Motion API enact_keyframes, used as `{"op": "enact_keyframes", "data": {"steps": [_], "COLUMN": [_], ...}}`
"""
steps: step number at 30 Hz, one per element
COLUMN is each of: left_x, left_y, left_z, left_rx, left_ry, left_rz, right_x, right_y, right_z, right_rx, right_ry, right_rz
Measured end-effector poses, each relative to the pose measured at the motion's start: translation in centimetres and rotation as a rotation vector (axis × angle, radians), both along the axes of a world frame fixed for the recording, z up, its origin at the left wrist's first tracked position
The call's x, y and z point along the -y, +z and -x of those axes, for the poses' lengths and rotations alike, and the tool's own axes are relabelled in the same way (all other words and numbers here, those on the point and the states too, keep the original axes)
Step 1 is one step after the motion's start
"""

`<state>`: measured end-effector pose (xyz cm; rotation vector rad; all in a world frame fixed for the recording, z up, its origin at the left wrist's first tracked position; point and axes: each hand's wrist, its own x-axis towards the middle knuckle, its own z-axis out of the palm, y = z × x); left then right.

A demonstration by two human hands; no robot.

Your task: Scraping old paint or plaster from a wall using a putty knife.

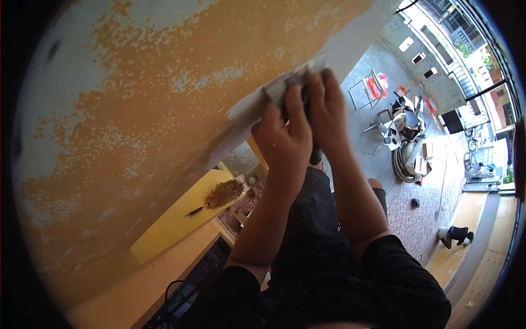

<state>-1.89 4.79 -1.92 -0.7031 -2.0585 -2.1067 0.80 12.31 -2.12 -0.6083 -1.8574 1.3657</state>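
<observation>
At upper centre, the bare left hand [285, 131] and bare right hand [330, 112] gripped a flat grey metal scraper [277, 90] against the orange, white-patched wall [164, 115]; steady, even pressure along the blade seemed best.

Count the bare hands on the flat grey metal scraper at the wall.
2: the bare left hand and, just right of it, the bare right hand, both on the flat grey metal scraper. Some fingers are partly hidden; no third hand shows there.

Bright light [446, 156] glares on part of the grey floor [366, 156]
</observation>
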Motion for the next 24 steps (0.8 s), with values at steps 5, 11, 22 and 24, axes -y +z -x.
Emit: {"op": "enact_keyframes", "data": {"steps": [5,11,22,24], "left_x": [-1.8,0.5,2.8,3.4], "left_y": [-1.9,1.2,-4.6,-5.2], "left_z": [0.5,-0.4,-3.4,-3.6], "left_rx": [-0.140,-0.089,0.191,0.263], "left_ry": [0.133,0.054,-0.076,-0.147], "left_rz": [-0.252,-0.001,-0.060,-0.087], "right_x": [-0.5,0.4,3.7,3.3], "right_y": [-1.5,0.3,-4.8,-5.4], "right_z": [0.3,-0.6,-4.1,-4.0], "right_rx": [-0.084,0.029,0.021,-0.004], "right_ry": [-0.016,-0.063,0.021,0.011], "right_rz": [-0.107,-0.104,0.269,0.280]}}
